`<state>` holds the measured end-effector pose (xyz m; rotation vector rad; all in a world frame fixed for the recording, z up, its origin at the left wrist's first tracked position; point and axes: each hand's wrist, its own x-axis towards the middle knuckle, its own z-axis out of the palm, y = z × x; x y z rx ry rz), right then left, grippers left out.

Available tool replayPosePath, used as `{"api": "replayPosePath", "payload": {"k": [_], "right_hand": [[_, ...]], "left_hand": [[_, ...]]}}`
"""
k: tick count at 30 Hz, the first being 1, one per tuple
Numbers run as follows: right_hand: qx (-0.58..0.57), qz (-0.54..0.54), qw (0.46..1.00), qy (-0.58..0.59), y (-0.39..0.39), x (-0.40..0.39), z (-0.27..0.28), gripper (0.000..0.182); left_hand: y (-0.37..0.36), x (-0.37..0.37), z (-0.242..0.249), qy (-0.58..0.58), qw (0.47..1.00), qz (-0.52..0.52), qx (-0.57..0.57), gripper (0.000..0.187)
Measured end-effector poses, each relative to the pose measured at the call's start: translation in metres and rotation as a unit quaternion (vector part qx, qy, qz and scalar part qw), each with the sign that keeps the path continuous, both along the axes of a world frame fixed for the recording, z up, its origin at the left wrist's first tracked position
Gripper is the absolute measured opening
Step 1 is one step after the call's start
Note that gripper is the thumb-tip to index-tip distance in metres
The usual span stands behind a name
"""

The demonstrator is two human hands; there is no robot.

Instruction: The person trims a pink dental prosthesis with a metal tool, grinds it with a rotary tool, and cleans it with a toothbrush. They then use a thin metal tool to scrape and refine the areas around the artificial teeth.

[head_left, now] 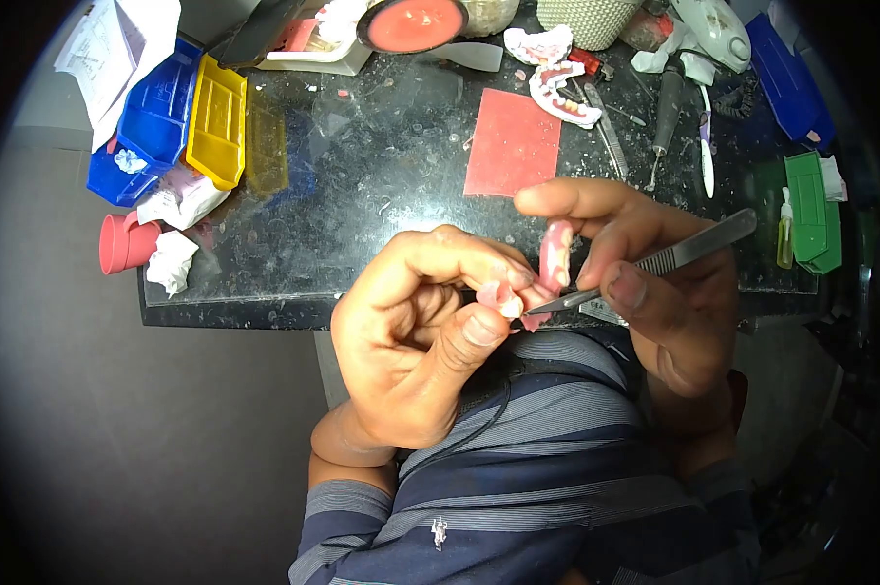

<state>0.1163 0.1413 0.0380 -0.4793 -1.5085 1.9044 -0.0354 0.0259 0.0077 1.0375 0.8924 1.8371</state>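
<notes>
Between the thumb and fingers of my left hand (425, 327) is a pink denture piece (555, 255) with pale teeth; its lower part is partly hidden by my fingers. My right hand (654, 278) grips a metal scalpel-like tool (698, 244) between thumb and fingers, its index finger stretched out above. The tool's thin tip points left and meets the denture piece near my left thumb. Both hands are held over the table's front edge, close together.
On the dark table (343, 205) lie a pink sheet (514, 143), tooth models (565, 97), a metal tool (608, 132) and a toothbrush (706, 146). Blue (157, 107) and yellow bins (216, 122) and a pink cup (126, 244) stand left, a green bin (812, 213) right.
</notes>
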Motion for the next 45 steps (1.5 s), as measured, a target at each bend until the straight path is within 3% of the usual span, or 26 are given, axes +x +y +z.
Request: {"api": "replayPosePath", "payload": {"k": [4, 6, 8, 10, 12, 14, 15, 18, 23, 26, 28, 32, 34, 37, 45], "right_hand": [[0.054, 0.045, 0.997, -0.013, 0.006, 0.004, -0.004, 0.02], [0.081, 0.041, 0.996, -0.015, 0.01, 0.005, -0.004, 0.021], [0.135, -0.002, 0.991, 0.021, 0.015, 0.007, -0.004, 0.029], [0.148, -0.013, 0.988, 0.046, 0.02, 0.012, -0.008, 0.032], [0.162, -0.024, 0.984, 0.072, 0.026, 0.019, -0.012, 0.035], [0.069, -0.024, 0.99, 0.124, 0.029, 0.025, -0.015, 0.034], [0.105, -0.086, 0.983, 0.127, 0.026, 0.019, -0.015, 0.031], [0.131, -0.089, 0.978, 0.138, 0.026, 0.024, -0.009, 0.032], [0.124, -0.101, 0.986, 0.052, 0.009, 0.03, 0.004, 0.028], [0.182, -0.13, 0.975, 0.012, -0.008, 0.018, 0.012, 0.026], [0.165, -0.107, 0.98, -0.036, -0.014, 0.016, 0.015, 0.037], [0.245, 0.012, 0.969, 0.005, -0.005, 0.011, 0.007, 0.041], [0.228, -0.001, 0.974, 0.016, -0.01, 0.009, 0.003, 0.042], [0.237, -0.052, 0.97, 0.024, -0.007, 0.007, 0.0, 0.033], [0.219, -0.037, 0.975, -0.019, 0.0, 0.01, 0.003, 0.019]], "left_hand": [[0.004, 0.004, 0.004, 0.058, 0.997, 0.039, 0.021, 0.017], [0.004, 0.01, 0.01, 0.065, 0.986, 0.144, -0.044, 0.03], [0.002, 0.005, 0.009, 0.062, 0.986, 0.142, -0.058, 0.033], [0.001, -0.002, 0.003, -0.046, 0.998, 0.037, 0.003, 0.03], [0.0, -0.002, 0.0, -0.051, 0.998, 0.028, 0.006, 0.037], [-0.002, -0.003, -0.001, -0.107, 0.994, -0.012, 0.018, 0.039], [-0.003, -0.002, 0.0, -0.111, 0.993, -0.017, 0.025, 0.041], [-0.008, -0.001, 0.006, -0.111, 0.994, -0.014, 0.017, 0.039], [-0.012, 0.001, 0.009, -0.145, 0.989, -0.027, 0.011, 0.039], [-0.009, 0.002, 0.008, -0.143, 0.989, -0.021, 0.014, 0.038], [-0.006, 0.003, 0.007, -0.144, 0.989, -0.025, 0.023, 0.038], [-0.002, 0.006, 0.004, -0.206, 0.976, -0.07, 0.017, 0.038], [0.0, 0.007, 0.006, -0.234, 0.969, -0.083, 0.001, 0.031], [0.002, 0.005, 0.007, -0.199, 0.978, -0.05, -0.034, 0.014], [-0.003, 0.001, 0.013, -0.049, 0.996, -0.015, -0.07, 0.025]]}}
